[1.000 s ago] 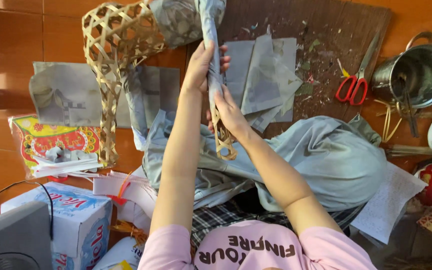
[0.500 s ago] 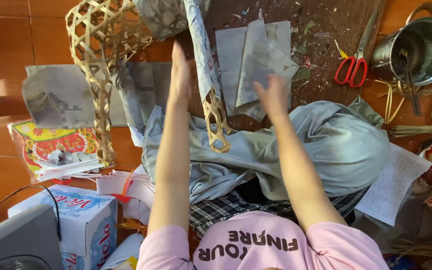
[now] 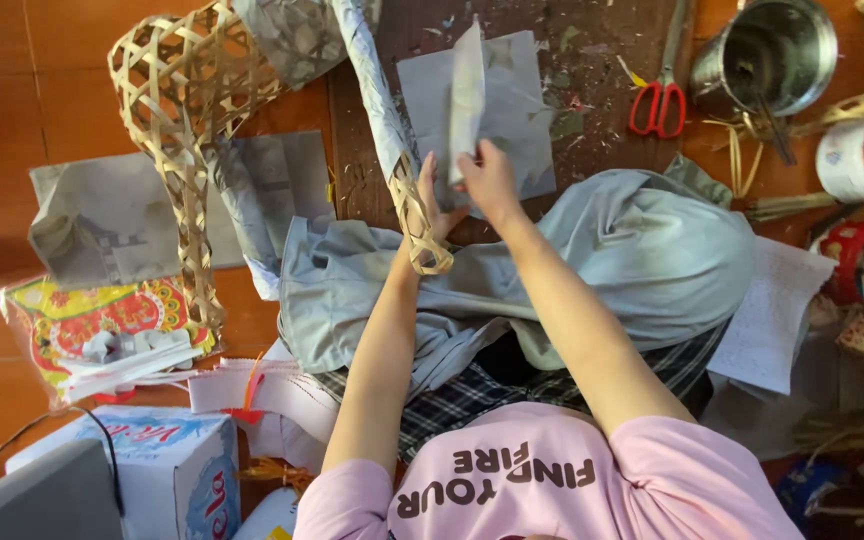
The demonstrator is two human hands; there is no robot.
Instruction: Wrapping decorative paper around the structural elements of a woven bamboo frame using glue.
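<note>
My right hand point(image 3: 490, 182) pinches the lower edge of a grey paper sheet point(image 3: 468, 90) and holds it upright over a stack of similar grey sheets point(image 3: 517, 120) on a dark mat point(image 3: 592, 30). My left hand point(image 3: 432, 205) is just beside it, fingers up against the same sheet's bottom corner. Right by my left wrist hangs the woven end of a bamboo strut point(image 3: 414, 225), its upper part wrapped in grey paper point(image 3: 372, 90). That strut belongs to an open-weave bamboo frame point(image 3: 187, 90) at the upper left, partly covered with paper.
A grey cloth point(image 3: 642, 250) lies across my lap. Red-handled scissors point(image 3: 657, 105), a metal pot point(image 3: 777, 50) and a tape roll point(image 3: 857, 155) sit at the upper right. At the left are loose newspaper point(image 3: 102, 215), a colourful packet point(image 3: 92, 320) and a cardboard box point(image 3: 152, 470).
Both hands let go of the paper-wrapped strut, reached out to the stack of sheets, and now have one grey sheet lifted upright.
</note>
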